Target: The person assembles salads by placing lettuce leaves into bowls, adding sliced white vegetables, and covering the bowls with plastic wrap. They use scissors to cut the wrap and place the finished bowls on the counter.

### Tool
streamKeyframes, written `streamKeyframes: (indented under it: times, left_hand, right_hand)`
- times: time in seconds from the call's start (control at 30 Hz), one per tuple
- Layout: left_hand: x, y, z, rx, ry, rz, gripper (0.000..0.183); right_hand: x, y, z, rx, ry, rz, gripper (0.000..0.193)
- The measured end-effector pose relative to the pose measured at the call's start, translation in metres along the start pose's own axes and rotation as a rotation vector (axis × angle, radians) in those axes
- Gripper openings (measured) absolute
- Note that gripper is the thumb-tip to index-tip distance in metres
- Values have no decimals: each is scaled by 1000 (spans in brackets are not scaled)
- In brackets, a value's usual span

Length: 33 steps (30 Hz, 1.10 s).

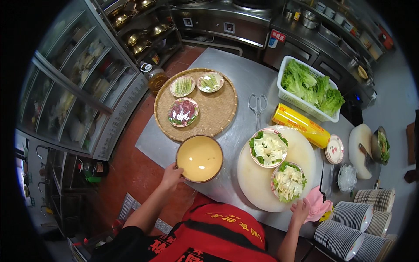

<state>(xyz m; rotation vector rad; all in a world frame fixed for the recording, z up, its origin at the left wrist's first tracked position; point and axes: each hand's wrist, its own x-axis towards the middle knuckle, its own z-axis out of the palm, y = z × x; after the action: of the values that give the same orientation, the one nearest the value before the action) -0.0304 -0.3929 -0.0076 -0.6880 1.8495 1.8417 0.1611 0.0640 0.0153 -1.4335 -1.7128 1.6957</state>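
My left hand (173, 175) grips the rim of a wide bowl (200, 158) with a yellow inside and a dark edge, at the near left edge of the steel table. My right hand (300, 212) is by the near edge of a round white cutting board (248, 183), its fingers apart. It sits beside a crumpled pink cloth (317, 205), and whether it touches the cloth is unclear. On the board stand two plates of pale folded pieces over green leaves, a farther plate (268, 148) and a nearer plate (289, 182), the latter close to my right fingers.
A round woven tray (214, 113) bears three film-covered plates. Scissors (257, 107), a yellow film roll box (301, 125) and a white basket (288, 96) of lettuce lie beyond the board. Stacked plates (340, 238) stand at right. A glass-door fridge (83, 78) is at left.
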Motion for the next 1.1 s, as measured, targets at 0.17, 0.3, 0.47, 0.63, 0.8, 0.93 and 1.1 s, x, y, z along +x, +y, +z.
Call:
streamKeyframes:
  times: [0.17,0.3,0.47,0.63,0.8,0.93,1.1]
  left_hand:
    - [-10,-1,-51,-33,50,66,32]
    - [-25,-24,-98,-139,120,121,29]
    - [-32,-43,-114,-268,190,69,25]
    - [-49,-46,-112,-308,290,89,23]
    - [-63,-39,-114,-303,390,47,22]
    - [-53,-27,-124,-312,370,46,22]
    - [-27,-17,-137,-323,329,-1,23]
  right_hand:
    - [-9,-16,16,-80,107,-447,30]
    - [43,-60,8,-419,337,-678,18]
    - [113,-11,-82,-868,574,-552,33]
    - [121,57,-113,-922,356,-537,44]
    - [80,-2,-109,-734,399,-176,45]
    - [34,-82,-94,-939,529,-713,45]
    - [-23,-200,1,-770,645,-883,45]
